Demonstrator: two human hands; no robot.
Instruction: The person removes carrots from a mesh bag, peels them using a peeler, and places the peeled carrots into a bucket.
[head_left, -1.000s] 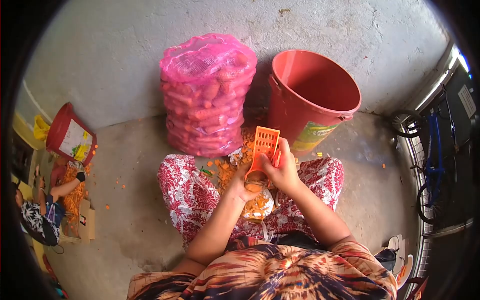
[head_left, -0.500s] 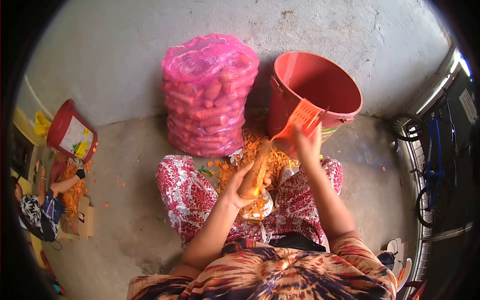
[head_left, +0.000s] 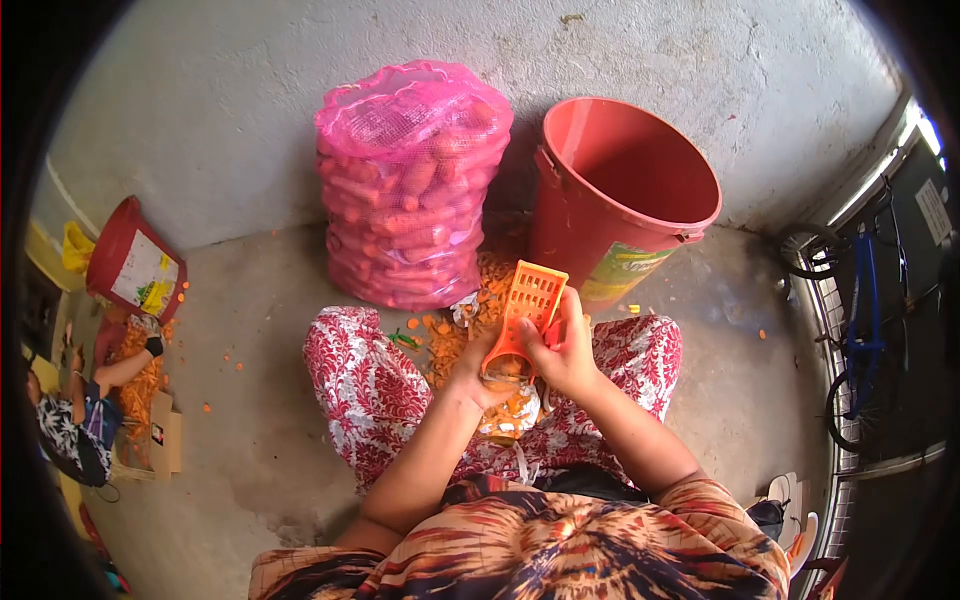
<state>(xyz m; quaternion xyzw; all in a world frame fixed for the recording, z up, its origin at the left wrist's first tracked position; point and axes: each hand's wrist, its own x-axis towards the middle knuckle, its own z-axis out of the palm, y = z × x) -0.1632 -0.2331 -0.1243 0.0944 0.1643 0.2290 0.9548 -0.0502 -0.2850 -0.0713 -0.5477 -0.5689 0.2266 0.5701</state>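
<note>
An orange slotted peeler [head_left: 534,296] is gripped in my right hand [head_left: 566,350], with the thumb on its face. Its wide end lies over the carrot [head_left: 507,368], which my left hand [head_left: 476,378] holds above my lap. The peeler and fingers hide most of the carrot. Orange peelings [head_left: 450,352] cover the floor between my legs, and more lie on a white and orange thing [head_left: 508,412] under my hands. Behind them stands a pink mesh sack [head_left: 408,200] full of carrots.
A big red bucket [head_left: 600,235] stands right of the sack by the wall. At far left another person [head_left: 75,425] sits beside peelings, a red bucket [head_left: 135,262] and a cardboard box [head_left: 165,435]. A blue bicycle [head_left: 862,320] is at the right.
Half a second ago the peeler was raised past the carrot's far end, up and right. My right hand has since brought it back down over the carrot, much as one second ago.
</note>
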